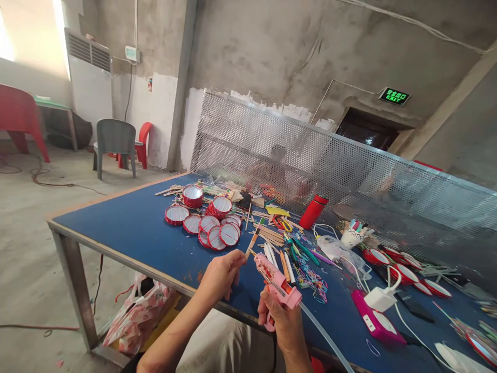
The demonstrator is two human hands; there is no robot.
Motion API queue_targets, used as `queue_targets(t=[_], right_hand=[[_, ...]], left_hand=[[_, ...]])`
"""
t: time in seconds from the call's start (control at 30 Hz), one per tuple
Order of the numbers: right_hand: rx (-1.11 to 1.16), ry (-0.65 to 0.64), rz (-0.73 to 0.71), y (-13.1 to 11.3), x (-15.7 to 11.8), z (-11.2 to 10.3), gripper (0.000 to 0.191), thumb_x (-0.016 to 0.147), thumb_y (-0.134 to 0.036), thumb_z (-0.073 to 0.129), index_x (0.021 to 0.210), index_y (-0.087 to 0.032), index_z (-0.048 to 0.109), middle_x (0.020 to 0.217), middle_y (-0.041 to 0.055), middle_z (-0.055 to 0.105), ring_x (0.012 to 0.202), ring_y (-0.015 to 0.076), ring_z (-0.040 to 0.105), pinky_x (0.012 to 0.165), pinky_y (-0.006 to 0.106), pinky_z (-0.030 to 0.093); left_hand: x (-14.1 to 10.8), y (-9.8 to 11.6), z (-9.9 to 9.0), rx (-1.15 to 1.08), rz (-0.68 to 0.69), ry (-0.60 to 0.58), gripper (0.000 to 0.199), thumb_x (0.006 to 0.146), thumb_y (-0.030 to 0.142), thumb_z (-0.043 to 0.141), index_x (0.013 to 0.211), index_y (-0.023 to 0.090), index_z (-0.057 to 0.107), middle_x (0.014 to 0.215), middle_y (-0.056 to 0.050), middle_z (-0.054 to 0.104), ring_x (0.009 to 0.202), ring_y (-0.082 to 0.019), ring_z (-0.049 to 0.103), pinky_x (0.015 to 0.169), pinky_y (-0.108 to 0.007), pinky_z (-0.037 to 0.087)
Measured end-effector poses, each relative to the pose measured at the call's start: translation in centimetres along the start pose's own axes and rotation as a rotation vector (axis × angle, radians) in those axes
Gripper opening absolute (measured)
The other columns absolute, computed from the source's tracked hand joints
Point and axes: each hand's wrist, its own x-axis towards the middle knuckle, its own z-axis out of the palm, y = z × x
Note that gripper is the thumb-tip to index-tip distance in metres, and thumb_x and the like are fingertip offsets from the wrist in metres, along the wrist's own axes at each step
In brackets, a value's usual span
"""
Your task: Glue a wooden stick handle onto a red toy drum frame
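My left hand [222, 273] is closed round the lower end of a flat wooden stick [254, 239], which has a dark band and a green tip and slants up over the blue table. In my right hand [282, 317] is a pink hot glue gun [276, 280], a long translucent glue stick [324, 334] trailing from its back. The gun's nozzle points at the wooden stick, close to my left fingertips; whether they touch I cannot tell. Beyond my left hand, several round red-rimmed discs [215, 237] lie piled and overlapping.
Markers [288, 267], loose wooden sticks [272, 237] and coloured loops [316, 282] clutter the blue table [116, 215]. A red bottle [313, 211] stands before the perforated metal screen [240, 137], with a person behind it. Rightward are a magenta power strip [378, 324], white charger [380, 299] and cables.
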Motion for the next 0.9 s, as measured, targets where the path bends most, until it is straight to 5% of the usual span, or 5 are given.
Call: queue_targets(t=[0.9], right_hand=[[0.003, -0.003, 0.048, -0.21, -0.03, 0.02, 0.048, 0.069, -0.060, 0.074, 0.060, -0.017, 0.054, 0.046, -0.0045, 0.052, 0.036, 0.0069, 0.047, 0.039, 0.018, 0.032]], left_hand=[[-0.14, 0.14, 0.13, -0.068, -0.002, 0.041, 0.034, 0.090, 0.050, 0.033, 0.089, 0.024, 0.055, 0.052, 0.008, 0.053, 0.029, -0.010, 0.049, 0.031, -0.017, 0.030]])
